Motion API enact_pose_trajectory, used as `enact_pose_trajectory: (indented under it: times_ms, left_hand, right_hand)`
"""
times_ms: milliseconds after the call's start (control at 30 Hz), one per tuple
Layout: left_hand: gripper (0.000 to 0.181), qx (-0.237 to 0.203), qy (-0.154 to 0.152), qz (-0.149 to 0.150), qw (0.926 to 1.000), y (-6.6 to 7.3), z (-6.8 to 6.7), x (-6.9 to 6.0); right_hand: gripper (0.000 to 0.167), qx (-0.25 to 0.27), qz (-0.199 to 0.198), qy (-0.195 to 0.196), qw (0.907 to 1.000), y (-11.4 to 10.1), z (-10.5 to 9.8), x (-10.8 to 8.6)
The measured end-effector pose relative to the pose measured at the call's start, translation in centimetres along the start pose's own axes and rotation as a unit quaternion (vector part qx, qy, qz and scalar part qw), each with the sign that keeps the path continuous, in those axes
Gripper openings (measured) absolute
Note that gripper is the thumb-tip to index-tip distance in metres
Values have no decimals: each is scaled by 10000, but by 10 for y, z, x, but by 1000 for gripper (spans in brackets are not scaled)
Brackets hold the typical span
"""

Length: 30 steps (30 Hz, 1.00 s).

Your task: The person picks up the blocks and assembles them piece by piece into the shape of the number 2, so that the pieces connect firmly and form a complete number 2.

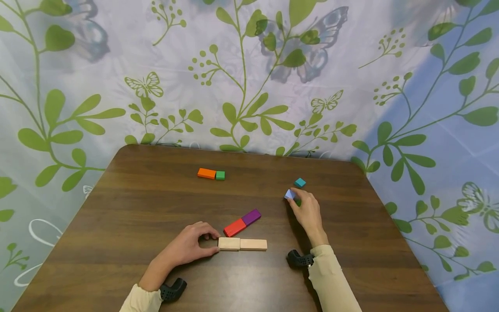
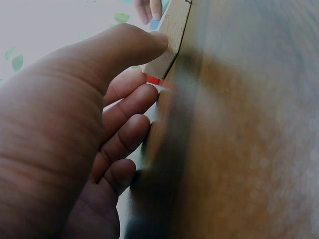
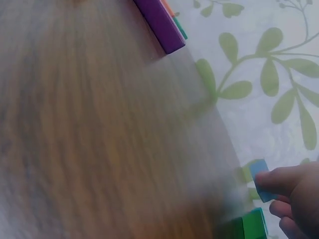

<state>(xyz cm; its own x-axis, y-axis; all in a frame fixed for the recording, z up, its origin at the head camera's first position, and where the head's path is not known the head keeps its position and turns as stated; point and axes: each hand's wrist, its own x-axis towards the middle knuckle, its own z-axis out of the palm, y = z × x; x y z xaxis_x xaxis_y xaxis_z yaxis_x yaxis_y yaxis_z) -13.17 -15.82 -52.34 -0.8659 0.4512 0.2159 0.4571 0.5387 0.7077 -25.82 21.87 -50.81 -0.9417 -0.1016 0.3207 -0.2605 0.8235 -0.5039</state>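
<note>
Though partly obscure, perhaps nine blocks

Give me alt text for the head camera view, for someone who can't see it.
A person's right hand pinches a light blue block while the left hand holds the left of two pale blocks laid end to end on a wooden table. Red, purple, orange, green and teal blocks lie farther off.

The bench shows wood grain under a smooth sheen. The pale blocks look bare, matt wood; the purple block seems painted, though blur makes that uncertain. The backdrop is cloth.
</note>
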Motion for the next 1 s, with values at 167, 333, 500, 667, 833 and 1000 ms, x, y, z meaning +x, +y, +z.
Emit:
enact_pose_trajectory:
  times_ms: [167,333,500,667,833,1000]
  left_hand:
    - [22,32,51,19,10000,0,0,0]
    - [22,63,85,49,9999,0,0,0]
    - [22,51,30,22,10000,0,0,0]
    - [22,31,-32,-61,10000,0,0,1]
    - [23,48,-35,-115,9999,1,-1,1]
    - [24,55,-20,-115,9999,1,-1,1]
  right_hand:
    - [41,68,-128,-2,9999,-3,1,1]
    - [41,177,-188,-58,9996,-7,1,0]
    - [40,227,-267,-162,9993,-12,2,0]
    - [39,227,-408,-234,9986,-14,4,0]
    - [39,293,-492,-330,9978,-15,7,-1]
    - [36,385,-665,-353,9964,-17,11,-2]
